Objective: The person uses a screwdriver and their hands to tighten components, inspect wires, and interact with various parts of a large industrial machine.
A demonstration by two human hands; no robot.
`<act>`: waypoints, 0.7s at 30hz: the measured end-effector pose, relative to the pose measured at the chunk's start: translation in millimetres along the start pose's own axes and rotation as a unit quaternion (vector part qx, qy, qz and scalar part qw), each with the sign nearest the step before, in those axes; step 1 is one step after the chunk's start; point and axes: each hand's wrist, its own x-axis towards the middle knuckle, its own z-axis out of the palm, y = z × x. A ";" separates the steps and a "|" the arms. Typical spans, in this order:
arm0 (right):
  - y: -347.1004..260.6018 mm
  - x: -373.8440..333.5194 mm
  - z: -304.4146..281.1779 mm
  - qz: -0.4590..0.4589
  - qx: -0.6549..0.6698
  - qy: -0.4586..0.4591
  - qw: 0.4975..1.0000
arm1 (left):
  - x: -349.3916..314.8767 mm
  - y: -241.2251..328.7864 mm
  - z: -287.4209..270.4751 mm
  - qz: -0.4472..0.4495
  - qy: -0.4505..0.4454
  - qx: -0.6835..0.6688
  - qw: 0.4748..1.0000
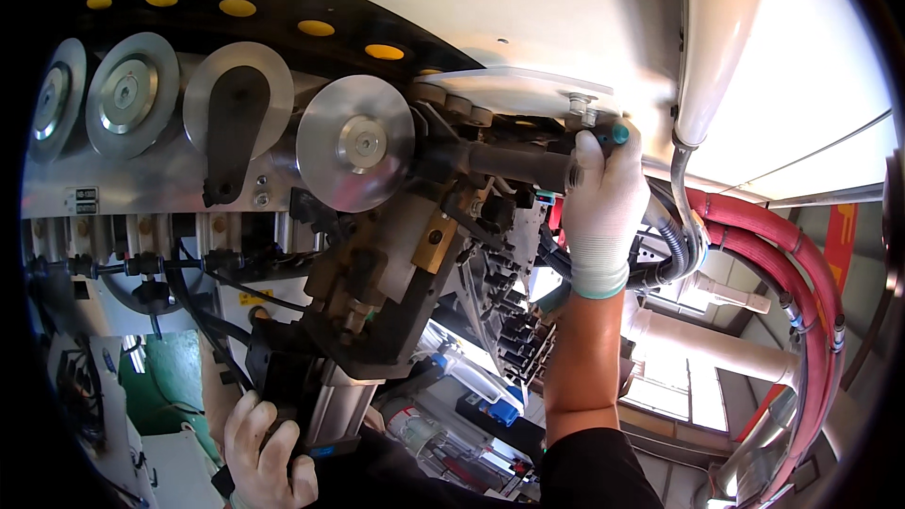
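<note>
4 silver discs [355, 143] line the machine; 2 red hoses [787, 254] curve at right.

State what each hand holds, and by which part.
Right hand grips a teal-tipped tool by its handle. Left hand clasps the black part at the machine's lower end.

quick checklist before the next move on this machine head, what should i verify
1. Right hand gripped on the teal-tipped tool: ok, gloved fingers wrap it up near the bolts.
2. Tool seated on a bolt: cannot tell, the tip is hidden.
3. Left hand steadying the black part below the cylinder: ok.
4. Red hoses away from the right hand: ok, they run to its right.
5. Black cables free of the left hand: cannot tell.
</note>
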 end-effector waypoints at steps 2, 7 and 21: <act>-2.0 1.8 -3.3 -0.008 -0.011 0.001 1.000 | 0.1 3.3 -2.9 -0.034 -0.026 0.005 0.999; -4.1 3.5 -15.4 -0.031 0.012 0.011 0.999 | -3.3 2.1 -0.1 -0.031 -0.015 -0.001 0.999; -18.3 6.5 -23.5 -0.044 0.012 0.072 0.996 | 5.7 -2.1 -3.9 0.008 -0.028 -0.016 0.999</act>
